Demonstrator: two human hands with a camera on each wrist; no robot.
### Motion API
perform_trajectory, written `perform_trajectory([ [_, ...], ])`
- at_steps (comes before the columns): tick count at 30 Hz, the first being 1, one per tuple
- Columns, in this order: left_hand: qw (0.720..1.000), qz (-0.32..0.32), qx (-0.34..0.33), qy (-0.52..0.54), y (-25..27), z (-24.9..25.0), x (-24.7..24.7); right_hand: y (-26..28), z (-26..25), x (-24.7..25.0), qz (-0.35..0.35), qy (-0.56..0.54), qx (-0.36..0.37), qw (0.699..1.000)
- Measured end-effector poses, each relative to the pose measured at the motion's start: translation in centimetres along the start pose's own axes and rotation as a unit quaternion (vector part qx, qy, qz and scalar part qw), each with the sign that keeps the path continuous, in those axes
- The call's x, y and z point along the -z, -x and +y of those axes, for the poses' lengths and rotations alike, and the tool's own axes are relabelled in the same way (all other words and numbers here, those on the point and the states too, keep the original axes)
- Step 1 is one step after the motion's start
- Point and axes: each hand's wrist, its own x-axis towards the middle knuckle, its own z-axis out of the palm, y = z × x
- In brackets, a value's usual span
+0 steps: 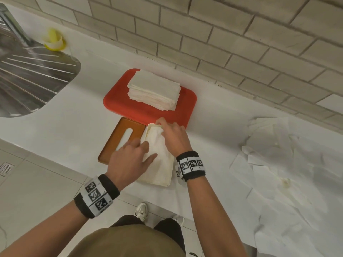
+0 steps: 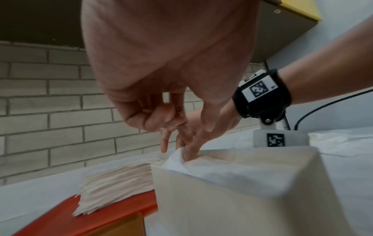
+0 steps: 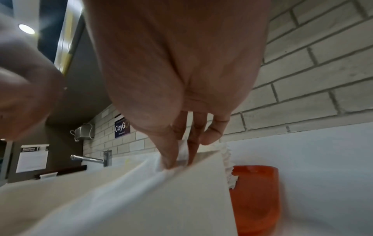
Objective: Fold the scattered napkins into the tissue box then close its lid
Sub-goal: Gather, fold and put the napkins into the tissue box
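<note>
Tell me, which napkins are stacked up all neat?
The napkin stack on the red tray. The napkins on the right lie loose and scattered, and one napkin is crumpled in the box.

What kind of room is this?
Probably a kitchen or shared pantry: a metal sink with a tap, a white counter, and a tiled wall behind.

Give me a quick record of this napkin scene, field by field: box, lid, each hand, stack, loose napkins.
tissue box: open, napkin inside
lid: off, flat left of box
left hand: fingers on napkin
right hand: tucking napkin at far end
folded stack: on red tray
loose napkins: spread at right
</note>
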Motion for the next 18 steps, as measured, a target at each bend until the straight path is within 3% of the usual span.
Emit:
perform_trajectory([
  [3, 0.991, 0.001, -0.133, 0.018, -3.1, -0.5, -1.0, -0.1, -0.1, 1.1, -0.006, 0.002, -0.005, 1.000],
  [6, 0.965, -0.182, -0.189, -0.025, -5.9, -0.1, -2.7, 1.1, 0.4, 3.1, 0.053, -0.053, -0.046, 0.996],
  [8, 0.927, -0.320, -0.182, -0.075, -7.0, 0.4, -3.2, 2.6, 1.2, 4.2, 0.088, -0.107, -0.067, 0.988],
  [10, 0.899, -0.393, -0.161, -0.107, -7.8, 1.1, -3.7, 4.4, 2.4, 5.1, 0.102, -0.138, -0.081, 0.982],
  [12, 0.882, -0.414, -0.156, -0.161, -7.9, 2.1, -4.3, 6.3, 4.1, 5.6, 0.110, -0.162, -0.099, 0.976],
  [15, 0.877, -0.390, -0.162, -0.228, -7.5, 3.5, -4.6, 9.5, 7.4, 5.8, 0.113, -0.183, -0.128, 0.968],
  [18, 0.888, -0.413, -0.117, -0.165, -7.7, 3.7, -3.0, 12.6, 13.2, 6.4, 0.113, -0.152, -0.175, 0.966],
])
